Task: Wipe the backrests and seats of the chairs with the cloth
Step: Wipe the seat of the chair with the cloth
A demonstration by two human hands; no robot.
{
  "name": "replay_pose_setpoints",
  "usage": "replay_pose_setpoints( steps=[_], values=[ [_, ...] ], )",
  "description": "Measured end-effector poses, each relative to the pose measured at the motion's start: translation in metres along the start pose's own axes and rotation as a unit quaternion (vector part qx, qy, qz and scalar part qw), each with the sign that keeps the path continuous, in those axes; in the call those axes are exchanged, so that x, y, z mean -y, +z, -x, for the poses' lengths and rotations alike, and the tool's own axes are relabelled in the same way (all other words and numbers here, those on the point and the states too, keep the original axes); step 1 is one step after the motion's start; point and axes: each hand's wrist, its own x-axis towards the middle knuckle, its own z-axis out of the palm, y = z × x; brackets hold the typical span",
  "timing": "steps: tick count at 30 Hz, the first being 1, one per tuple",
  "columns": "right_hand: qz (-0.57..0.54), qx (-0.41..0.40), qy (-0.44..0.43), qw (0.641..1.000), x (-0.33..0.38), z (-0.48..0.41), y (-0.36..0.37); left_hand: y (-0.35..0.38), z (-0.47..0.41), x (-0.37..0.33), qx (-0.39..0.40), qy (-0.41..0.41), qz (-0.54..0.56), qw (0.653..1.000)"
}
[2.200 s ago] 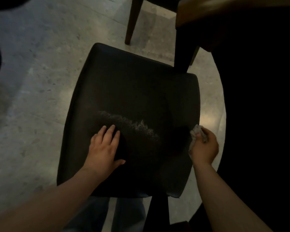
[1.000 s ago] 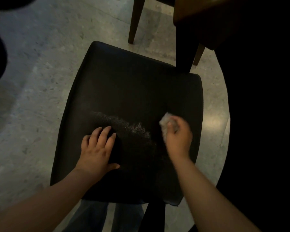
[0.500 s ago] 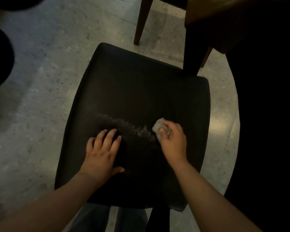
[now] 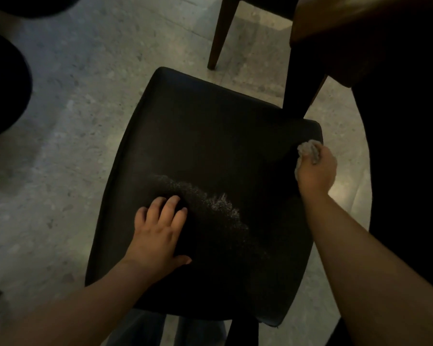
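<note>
Head view looks down on a pale speckled floor (image 4: 60, 171). The dark padded seat (image 4: 210, 146) of a chair fills the middle, and a wooden table edge (image 4: 360, 26) shows above it at the right. The left hand (image 4: 158, 236) lies flat on the near-left part of the seat, fingers straight and slightly spread, holding nothing. The right hand (image 4: 315, 171) is curled round the cloth (image 4: 309, 149), which sits bunched at the seat's right edge near its far corner. A pale dusty streak (image 4: 210, 203) crosses the seat between the hands. The cloth looks light, soft and limp, so a wadded fistful seems the sound hold. The smooth seat should let it slide easily and give a little under pressure. No container shows in view.
</note>
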Motion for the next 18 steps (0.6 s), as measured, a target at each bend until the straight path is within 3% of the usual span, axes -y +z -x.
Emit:
replay_pose_setpoints(
  steps=[5,10,18],
  values=[
    [0.001,0.119,-0.072,0.99,-0.003,0.08,0.021,-0.004,-0.001,0.001,0.01,0.0,0.007,1.0],
    [-0.035,0.231,-0.065,0.97,-0.008,0.127,0.023,-0.015,0.004,0.01,0.019,0.034,0.041,0.998],
    [-0.072,0.161,-0.027,0.984,0.023,0.14,-0.031,-0.064,0.018,0.015,-0.003,0.046,0.134,0.99]
  ],
)
